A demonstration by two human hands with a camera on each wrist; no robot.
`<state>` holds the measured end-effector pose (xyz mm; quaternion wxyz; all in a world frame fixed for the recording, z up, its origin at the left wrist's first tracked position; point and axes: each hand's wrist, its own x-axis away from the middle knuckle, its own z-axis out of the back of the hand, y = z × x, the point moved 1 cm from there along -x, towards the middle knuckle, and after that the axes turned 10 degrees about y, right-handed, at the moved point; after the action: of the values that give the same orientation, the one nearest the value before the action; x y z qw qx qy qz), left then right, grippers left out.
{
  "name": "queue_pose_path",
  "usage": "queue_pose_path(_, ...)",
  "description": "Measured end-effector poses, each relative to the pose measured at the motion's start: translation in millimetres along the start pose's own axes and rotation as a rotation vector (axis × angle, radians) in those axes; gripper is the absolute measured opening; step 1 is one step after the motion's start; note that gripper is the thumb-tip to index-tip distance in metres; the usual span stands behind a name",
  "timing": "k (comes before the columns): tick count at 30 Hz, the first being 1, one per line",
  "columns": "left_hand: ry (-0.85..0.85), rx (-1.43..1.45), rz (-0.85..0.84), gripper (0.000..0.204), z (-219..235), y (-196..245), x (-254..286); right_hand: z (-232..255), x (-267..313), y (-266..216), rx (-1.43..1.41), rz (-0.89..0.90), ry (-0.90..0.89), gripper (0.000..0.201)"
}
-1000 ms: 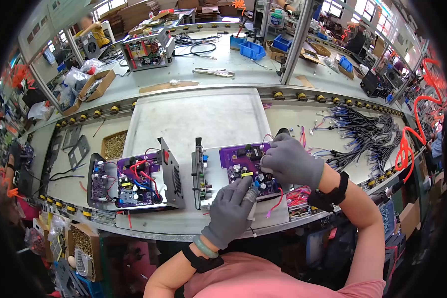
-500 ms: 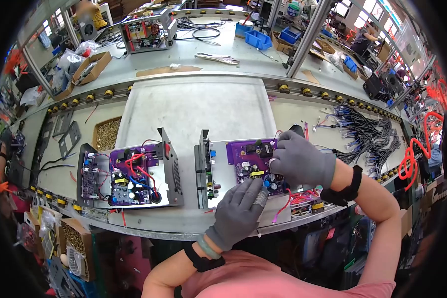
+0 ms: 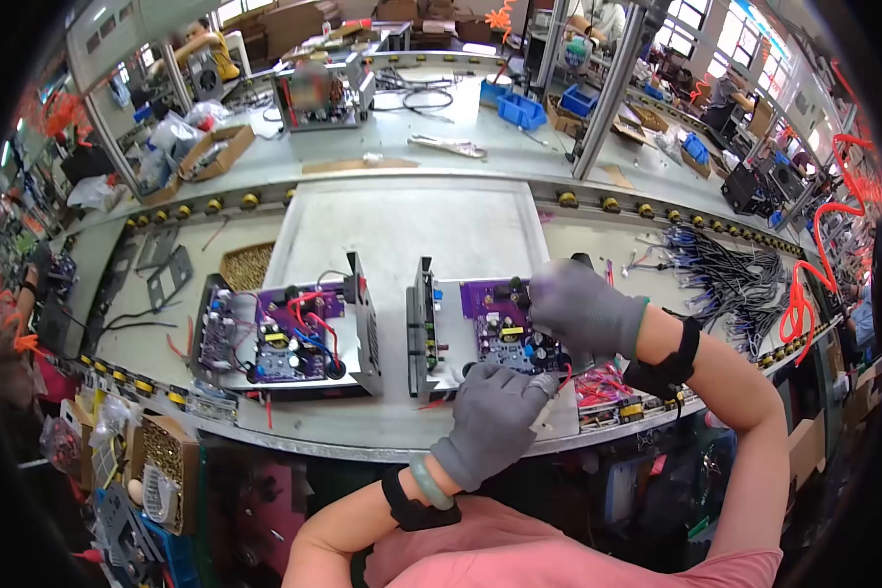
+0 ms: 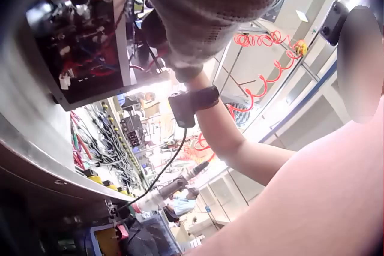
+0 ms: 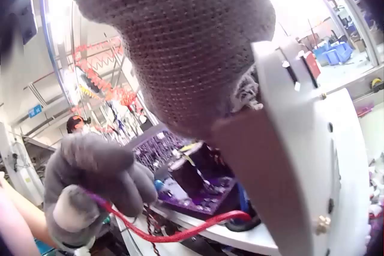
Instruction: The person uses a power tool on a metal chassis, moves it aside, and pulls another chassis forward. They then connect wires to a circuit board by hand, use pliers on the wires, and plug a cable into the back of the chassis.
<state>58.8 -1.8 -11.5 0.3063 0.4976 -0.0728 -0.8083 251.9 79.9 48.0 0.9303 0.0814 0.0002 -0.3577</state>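
Observation:
In the head view my gloved left hand point(image 3: 495, 421) is at the front edge of the right-hand metal chassis point(image 3: 451, 348). The right wrist view shows that left hand point(image 5: 90, 184) pinching a red wire point(image 5: 180, 232) with a purple end. The wire runs to a black ring at the end panel point(image 5: 294, 166). Inside the chassis lies a purple circuit board point(image 3: 490, 304). My gloved right hand point(image 3: 588, 309) reaches across the chassis's right end, its bent fingers over the board beside the panel; I cannot tell what they hold.
A similar chassis with a purple board point(image 3: 289, 343) stands to the left. Black cables point(image 3: 725, 279) pile up on the right, and pink and red wires point(image 3: 603, 387) lie by the front rail. A box of small brass-coloured parts point(image 3: 248, 263) sits behind the left chassis.
My left hand has drawn back slightly from the board toward the chassis's front edge, near the red wire. The right hand stays at the right end. The head view has shifted a little.

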Motion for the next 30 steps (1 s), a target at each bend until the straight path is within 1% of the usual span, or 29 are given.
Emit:
queue_pose_path(1,0.008,0.005,0.001,0.027,-2.0,-4.7,-0.9,1.5,3.0,-1.8,-0.02,-0.036,-0.015,0.006)
queue_pose_path(2,0.068,0.019,0.026,0.019,-2.7,-11.1,-2.5,-1.0,8.0,-3.9,-0.029,-0.079,0.088,0.005)
queue_pose_path(3,0.08,0.023,0.025,0.019,-4.3,-15.3,-4.3,-0.6,8.7,-2.9,-0.018,-0.076,0.084,0.005)
queue_pose_path(5,0.095,0.046,0.091,0.016,-6.7,-20.5,-1.2,-5.1,8.2,-8.5,0.068,-0.026,0.163,0.003)
queue_pose_path(6,0.078,0.017,0.093,0.017,-5.8,-18.7,-3.3,-1.4,5.2,-14.4,0.096,-0.023,0.119,0.002)
queue_pose_path(10,0.061,0.029,0.085,0.021,-3.6,-19.9,-0.4,-7.3,5.1,-10.1,0.051,-0.02,0.108,0.003)
queue_pose_path(13,0.045,0.053,0.076,0.024,4.0,-18.3,1.8,-2.2,-5.1,-2.5,-0.013,0.012,0.056,0.002)
queue_pose_path(15,-0.038,0.032,0.079,0.028,4.2,-12.3,7.5,6.2,-11.0,-5.2,-0.001,0.032,-0.161,0.008)
queue_pose_path(16,-0.046,0.034,0.077,0.028,3.1,-9.7,9.0,-4.5,-8.3,-1.7,-0.046,-0.001,-0.099,0.009)
queue_pose_path(17,-0.059,0.026,0.103,0.031,2.7,-9.8,8.5,-10.3,-1.2,-0.9,-0.043,-0.003,-0.093,0.009)
queue_pose_path(18,-0.065,0.005,0.133,0.034,6.6,-11.7,8.3,-13.7,8.5,-1.9,-0.071,-0.035,0.066,0.008)
queue_pose_path(19,-0.051,0.041,0.095,0.036,7.0,-14.3,10.9,-15.3,11.2,-2.6,-0.105,-0.037,0.244,0.008)
queue_pose_path(20,-0.025,0.036,0.066,0.038,6.8,-17.9,15.6,-16.1,16.3,-0.3,-0.079,-0.031,0.251,0.007)
queue_pose_path(21,0.024,0.02,0.043,0.033,4.9,-18.5,17.4,1.1,18.1,-10.9,-0.07,-0.003,0.309,0.019)
queue_pose_path(22,-0.134,-0.089,0.07,0.026,6.9,-19.3,19.7,10.7,12.5,-18.2,-0.057,-0.014,0.273,0.026)
queue_pose_path(23,-0.156,-0.117,0.079,0.022,-5.0,-24.9,24.8,-10.5,17.4,-11.4,-0.173,-0.074,0.444,0.026)
queue_pose_path(24,-0.071,-0.257,0.161,0.017,-3.4,-15.2,14.5,-1.0,16.6,-14.7,-0.239,-0.093,0.557,0.02)
queue_pose_path(25,-0.016,-0.23,0.16,0.01,0.8,-10.8,7.4,4.2,23.4,-17.4,-0.35,-0.143,0.616,0.013)
queue_pose_path(26,0.075,-0.22,0.119,0.007,-8.8,-17.4,6.0,3.2,33.2,-10.5,-0.361,-0.044,0.454,0.021)
queue_pose_path(27,0.151,-0.182,0.065,0.004,-18.5,-21.4,5.7,-1.9,30.7,-30.6,-0.696,-0.045,0.577,0.024)
queue_pose_path(28,0.174,-0.238,0.037,0.006,-23.8,-21.5,2.8,43.2,23.7,-47.9,-0.454,0.133,0.187,0.023)
queue_pose_path(29,0.193,-0.268,-0.001,0.01,-28.5,-18.1,-2.2,47.1,24.2,-62.6,-0.502,0.09,0.003,0.015)
queue_pose_path(30,0.143,-0.274,-0.058,0.016,-20.6,-8.2,-9.7,30.9,34.0,-55.9,-0.439,-0.06,-0.027,0.02)
